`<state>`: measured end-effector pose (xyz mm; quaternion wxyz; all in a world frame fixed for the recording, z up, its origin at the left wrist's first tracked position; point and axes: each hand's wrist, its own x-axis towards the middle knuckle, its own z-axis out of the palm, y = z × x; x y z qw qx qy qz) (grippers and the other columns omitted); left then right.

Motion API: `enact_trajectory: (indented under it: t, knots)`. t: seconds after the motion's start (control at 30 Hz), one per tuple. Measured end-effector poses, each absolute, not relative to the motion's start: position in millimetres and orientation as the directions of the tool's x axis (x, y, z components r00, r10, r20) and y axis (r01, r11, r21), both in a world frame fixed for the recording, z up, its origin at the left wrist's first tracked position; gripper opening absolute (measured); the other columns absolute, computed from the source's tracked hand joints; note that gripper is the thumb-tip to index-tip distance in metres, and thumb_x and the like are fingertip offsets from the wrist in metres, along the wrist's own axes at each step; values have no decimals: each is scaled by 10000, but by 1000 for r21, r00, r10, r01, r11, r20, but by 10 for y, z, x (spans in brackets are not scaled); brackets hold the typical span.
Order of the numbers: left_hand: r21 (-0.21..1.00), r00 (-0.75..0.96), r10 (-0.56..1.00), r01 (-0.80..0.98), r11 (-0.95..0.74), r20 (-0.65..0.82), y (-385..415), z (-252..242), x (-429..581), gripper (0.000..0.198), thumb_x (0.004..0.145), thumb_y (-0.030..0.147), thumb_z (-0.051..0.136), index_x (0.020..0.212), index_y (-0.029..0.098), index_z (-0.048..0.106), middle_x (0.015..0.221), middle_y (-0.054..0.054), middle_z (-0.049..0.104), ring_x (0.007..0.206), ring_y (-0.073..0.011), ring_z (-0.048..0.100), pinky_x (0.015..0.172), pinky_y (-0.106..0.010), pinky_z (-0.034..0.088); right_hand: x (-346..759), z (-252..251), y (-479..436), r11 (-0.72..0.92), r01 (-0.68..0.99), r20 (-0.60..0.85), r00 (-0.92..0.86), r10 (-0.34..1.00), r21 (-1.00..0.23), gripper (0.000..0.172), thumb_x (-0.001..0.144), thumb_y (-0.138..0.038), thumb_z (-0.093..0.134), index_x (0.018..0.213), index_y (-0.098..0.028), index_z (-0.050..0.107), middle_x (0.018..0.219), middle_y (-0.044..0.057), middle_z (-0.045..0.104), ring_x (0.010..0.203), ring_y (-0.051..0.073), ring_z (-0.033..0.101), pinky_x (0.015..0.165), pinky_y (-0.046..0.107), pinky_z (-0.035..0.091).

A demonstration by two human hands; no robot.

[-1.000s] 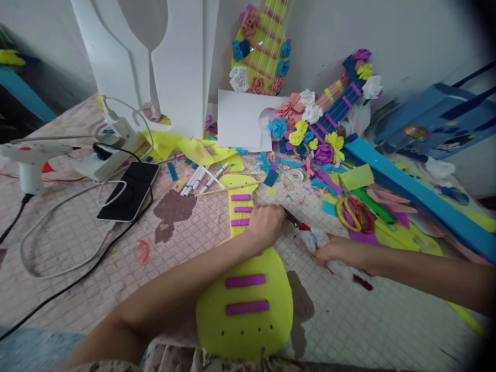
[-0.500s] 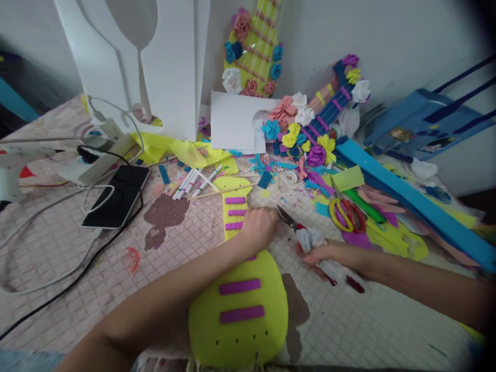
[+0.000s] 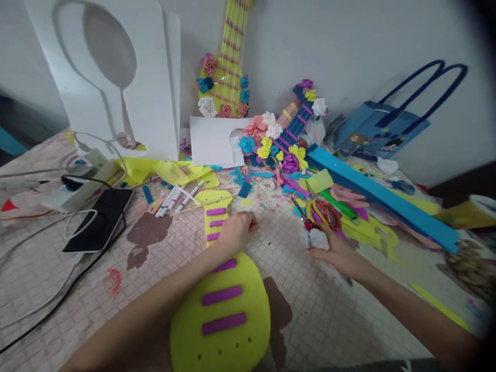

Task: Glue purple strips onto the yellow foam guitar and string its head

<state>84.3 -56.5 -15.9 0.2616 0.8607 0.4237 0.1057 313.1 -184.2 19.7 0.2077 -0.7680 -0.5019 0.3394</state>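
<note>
A yellow guitar-shaped cutout [image 3: 225,276] lies flat on the table, with purple strips across it and small holes near its bottom end. My left hand [image 3: 238,231] rests over its neck, fingers curled closed; whatever they may hold is hidden. To the right, my right hand [image 3: 327,250] is closed around the handles of pointed pliers [image 3: 307,222]. The handles are wrapped in something white, and the dark jaws point up and left. Just behind those jaws lie scissors with yellow and red handles [image 3: 323,213].
White pens [image 3: 169,200], a thin stick and paper scraps lie beyond the neck. A phone [image 3: 98,219], cables and a power strip [image 3: 73,191] occupy the left. Flower-decorated paper guitars [image 3: 222,77] lean at the wall. Blue strips [image 3: 380,194] and a blue bag [image 3: 372,126] are right.
The camera view has shifted, so the scene sits farther left. My right hand has moved with the pliers away from my left hand, toward the scissors. My left hand stays over the neck.
</note>
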Motion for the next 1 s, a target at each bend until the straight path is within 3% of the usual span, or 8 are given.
enact_trajectory:
  t: [0.13,0.23,0.3,0.43,0.57,0.73,1.0]
  knots:
    - [604,621,783,639,-477,-39,-534,-140,843,99,825,205,549,843,173,642,776,-20,681,673,-132,603,599,-228,404,3277,37,-1901,-291,885,-64,288,955,-363,729,680,-358,640,1337,-184,377,1353,163,471,1235,357,456,994,494,355]
    - [624,624,780,627,-466,-43,-500,-126,846,92,809,185,553,837,170,640,747,-15,668,644,-120,586,577,-217,395,3334,2,-1938,-250,954,25,258,966,-168,742,674,-341,653,1353,-214,383,1332,161,476,1209,372,462,955,499,370]
    - [623,624,779,631,-463,-52,-478,-117,854,89,804,185,555,833,168,637,735,-14,660,635,-119,580,566,-215,391,3422,32,-1925,-254,961,89,264,961,-107,764,676,-337,659,1374,-233,366,1303,154,492,1180,367,477,938,494,376]
    - [608,627,778,635,-476,-45,-459,-92,875,80,807,188,550,811,169,628,714,-9,650,629,-114,573,566,-210,389,3794,131,-1804,-372,924,201,382,902,-89,709,717,-370,620,1368,-217,387,1278,165,503,1141,373,497,884,481,405]
    - [604,627,777,638,-477,-50,-465,-87,874,72,806,189,551,802,167,619,692,-4,639,621,-111,568,573,-206,388,4242,180,-1629,-468,881,224,470,854,-65,706,741,-476,590,1375,-236,390,1284,166,497,1154,388,487,879,489,401]
    - [608,624,781,632,-481,-31,-440,-140,844,73,805,185,539,800,170,610,679,4,633,611,-106,564,565,-203,375,4634,201,-1498,-585,810,246,577,779,-48,733,749,-501,570,1374,-163,391,1249,236,505,1130,432,489,825,520,406]
    - [612,618,785,636,-470,-40,-397,-155,817,78,814,196,533,794,178,606,697,2,649,646,-122,585,578,-215,380,5161,513,-1447,-571,817,275,570,774,-84,763,752,-501,608,1384,-131,398,1269,248,508,1137,370,483,820,400,363]
